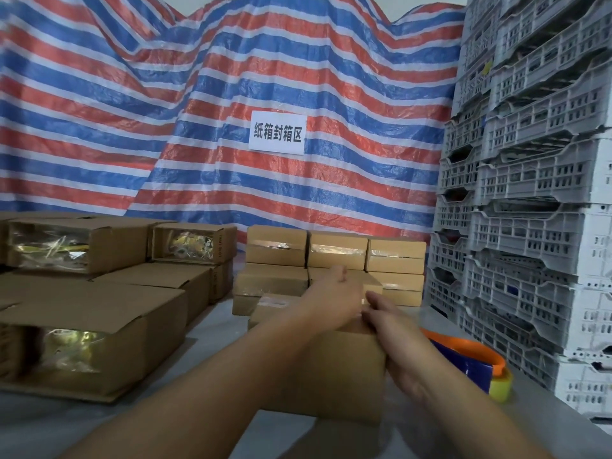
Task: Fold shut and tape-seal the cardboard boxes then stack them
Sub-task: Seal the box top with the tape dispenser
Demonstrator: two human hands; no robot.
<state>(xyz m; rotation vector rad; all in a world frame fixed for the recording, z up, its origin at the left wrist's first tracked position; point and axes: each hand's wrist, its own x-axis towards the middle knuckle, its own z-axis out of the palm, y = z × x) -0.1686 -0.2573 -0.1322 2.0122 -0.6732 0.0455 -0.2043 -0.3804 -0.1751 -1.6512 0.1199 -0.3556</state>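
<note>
On the table (215, 329), open boxes (99, 329) sit stacked to the left, and sealed boxes (334, 256) stand stacked at the back before the tarp (198, 111), which bears a sign (277, 134). Both hands (334, 293) rest on a box (334, 376) in front of that stack; a tape dispenser (477, 366) lies to its right, with crates (530, 193) piled further right.

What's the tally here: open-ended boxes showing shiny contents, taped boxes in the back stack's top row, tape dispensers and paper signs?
open-ended brown cardboard boxes showing shiny bagged contents: 3
taped brown cardboard boxes in the top row: 3
orange-and-blue tape dispenser: 1
white paper sign: 1
Total: 8
</note>
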